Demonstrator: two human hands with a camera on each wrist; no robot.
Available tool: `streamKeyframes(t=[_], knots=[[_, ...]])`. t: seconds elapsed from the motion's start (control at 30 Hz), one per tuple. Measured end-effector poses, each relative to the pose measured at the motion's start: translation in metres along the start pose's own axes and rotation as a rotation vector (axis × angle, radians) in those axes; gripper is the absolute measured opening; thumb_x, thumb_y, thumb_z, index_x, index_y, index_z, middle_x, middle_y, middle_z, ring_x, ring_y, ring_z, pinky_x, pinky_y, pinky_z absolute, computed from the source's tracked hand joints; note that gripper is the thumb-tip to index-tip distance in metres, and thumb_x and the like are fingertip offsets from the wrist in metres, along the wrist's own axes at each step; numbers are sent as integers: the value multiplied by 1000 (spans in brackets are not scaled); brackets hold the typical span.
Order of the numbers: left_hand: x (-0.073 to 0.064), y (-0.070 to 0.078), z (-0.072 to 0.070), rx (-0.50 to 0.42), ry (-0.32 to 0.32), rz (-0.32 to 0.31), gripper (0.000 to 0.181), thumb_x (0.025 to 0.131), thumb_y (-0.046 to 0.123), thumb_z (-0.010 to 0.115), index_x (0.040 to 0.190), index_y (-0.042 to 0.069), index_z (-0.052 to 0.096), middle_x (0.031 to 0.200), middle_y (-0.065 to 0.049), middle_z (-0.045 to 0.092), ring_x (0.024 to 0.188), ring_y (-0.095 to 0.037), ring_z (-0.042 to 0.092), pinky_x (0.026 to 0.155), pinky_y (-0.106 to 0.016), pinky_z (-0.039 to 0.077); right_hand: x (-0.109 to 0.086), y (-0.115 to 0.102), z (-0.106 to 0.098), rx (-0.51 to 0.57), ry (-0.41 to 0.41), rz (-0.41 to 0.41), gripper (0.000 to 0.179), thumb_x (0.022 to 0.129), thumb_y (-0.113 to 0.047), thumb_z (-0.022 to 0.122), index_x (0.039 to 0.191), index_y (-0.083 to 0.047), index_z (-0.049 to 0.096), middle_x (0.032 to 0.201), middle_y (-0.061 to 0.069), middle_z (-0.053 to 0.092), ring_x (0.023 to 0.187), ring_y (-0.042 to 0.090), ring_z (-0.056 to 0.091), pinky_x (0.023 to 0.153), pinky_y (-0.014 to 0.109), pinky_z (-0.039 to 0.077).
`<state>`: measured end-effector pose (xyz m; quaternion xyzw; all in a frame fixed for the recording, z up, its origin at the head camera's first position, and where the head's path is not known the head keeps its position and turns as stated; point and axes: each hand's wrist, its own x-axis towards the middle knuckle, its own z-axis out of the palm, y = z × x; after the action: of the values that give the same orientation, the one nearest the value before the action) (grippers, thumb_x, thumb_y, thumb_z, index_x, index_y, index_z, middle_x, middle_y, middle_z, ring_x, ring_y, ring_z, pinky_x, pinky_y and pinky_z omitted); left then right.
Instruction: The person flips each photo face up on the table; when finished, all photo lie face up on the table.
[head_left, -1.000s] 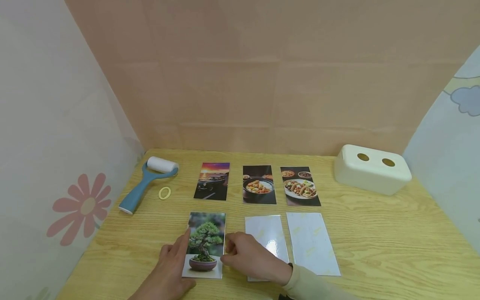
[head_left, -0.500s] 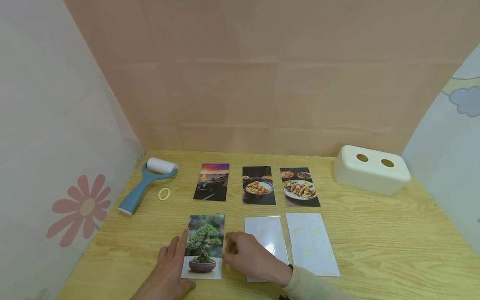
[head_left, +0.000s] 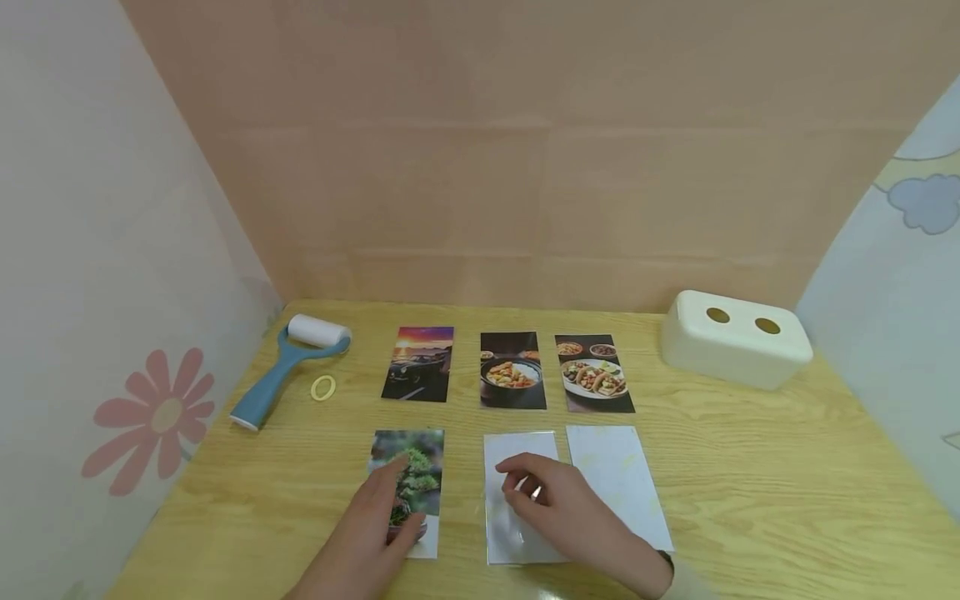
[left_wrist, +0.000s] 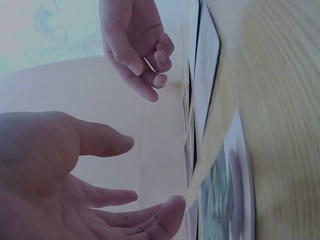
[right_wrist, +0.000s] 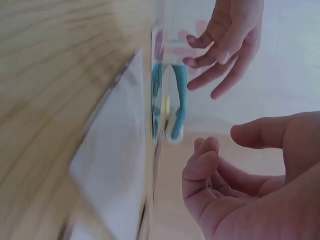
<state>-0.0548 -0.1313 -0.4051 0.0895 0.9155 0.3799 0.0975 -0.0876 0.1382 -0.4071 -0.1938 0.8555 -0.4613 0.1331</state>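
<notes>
My left hand (head_left: 367, 525) hovers over the lower left of a bonsai photo card (head_left: 429, 483), covering part of the pot and tree. Its fingers are extended and spread, with nothing between them; the left wrist view shows the hand raised off the photo (left_wrist: 220, 200). Over a glossy white card (head_left: 501, 533) in the middle of the near row is my right hand (head_left: 566, 508). Its fingers bend loosely and the thumb stands apart from them, as the right wrist view shows of the same hand (right_wrist: 250, 180). A second white card (head_left: 622, 471) lies beside it, partly behind the wrist.
Behind lie a sunset car photo (head_left: 417, 364), a rice bowl photo (head_left: 513, 371) and a taco photo (head_left: 595, 374). A blue-handled lint roller (head_left: 273, 379) and a pale yellow ring (head_left: 323, 387) are at left. A cream box with two holes (head_left: 735, 346) stands back right.
Both hands have come off the bonsai photo's edges. The left has moved right and up over the photo; the right has shifted right, over the middle white card.
</notes>
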Motion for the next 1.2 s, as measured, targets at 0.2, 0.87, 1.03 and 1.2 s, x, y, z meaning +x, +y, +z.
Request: streamKeyframes(t=[0.2,0.87,1.03,1.2], knots=[[5,7,12,-74,-115,137,63,100,22,66,149,-4,37,145,-27,42,118,-40,53,78,-41,54,-28,13,-19,-72,114,-77,25,96,-11,69,119,-6,67,97,-11,62,75,4,56,65,24,50],[16,15,47,167,-276,286,89,92,40,73,155,-2,27,147,-26,41,137,-46,38,105,-70,29,-60,53,-24,-675,185,-226,71,71,-37,90,130,-8,64,122,-3,55,106,16,50,85,42,46],[16,17,52,175,-277,263,89,91,42,74,154,-2,29,145,-22,43,131,-43,42,100,-64,37,-61,55,-24,-728,142,-192,74,70,-45,89,131,-10,64,122,-4,51,108,18,47,83,43,40],[16,19,55,184,-274,255,89,91,43,73,153,-2,30,141,-17,46,123,-36,44,95,-56,41,-61,55,-24,-761,142,-189,76,68,-46,89,131,-12,63,123,-2,49,106,17,43,82,40,38]])
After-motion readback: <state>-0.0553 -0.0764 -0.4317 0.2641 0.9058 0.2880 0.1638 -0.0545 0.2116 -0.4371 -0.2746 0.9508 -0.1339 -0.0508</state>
